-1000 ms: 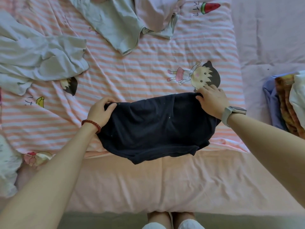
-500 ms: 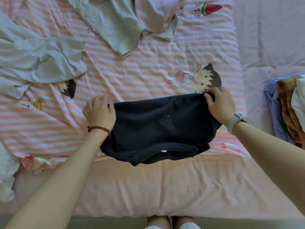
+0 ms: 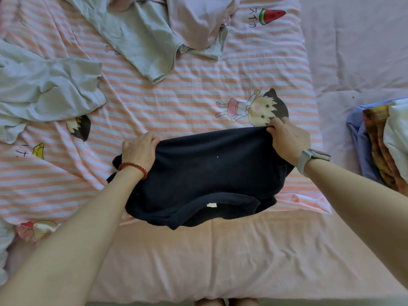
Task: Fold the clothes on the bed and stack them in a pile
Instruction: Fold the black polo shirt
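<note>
Pink-and-white striped bedding with cartoon prints covers the bed [image 3: 198,89]; a plain pink sheet runs along its near edge.

A dark navy garment [image 3: 205,173] lies folded near the near edge of the bed, its collar with a white tag facing the near edge and overhanging the plain sheet.

The left hand [image 3: 139,149] grips the garment's far-left corner, fingers curled over the fold; a red bead bracelet [image 3: 133,167] sits on that wrist. The right hand [image 3: 287,140] pinches the far-right corner, fingers curled round the fabric edge; a watch [image 3: 311,157] with a pale strap sits on that wrist.

A crumpled pale grey garment [image 3: 48,91] lies at the left edge. A grey-green garment [image 3: 136,36] lies at the far edge, with a pale lilac garment [image 3: 198,21] partly on top of it. A pile [image 3: 379,140] of blue, orange-patterned and white fabric stands at the right edge, well apart from the navy garment.
</note>
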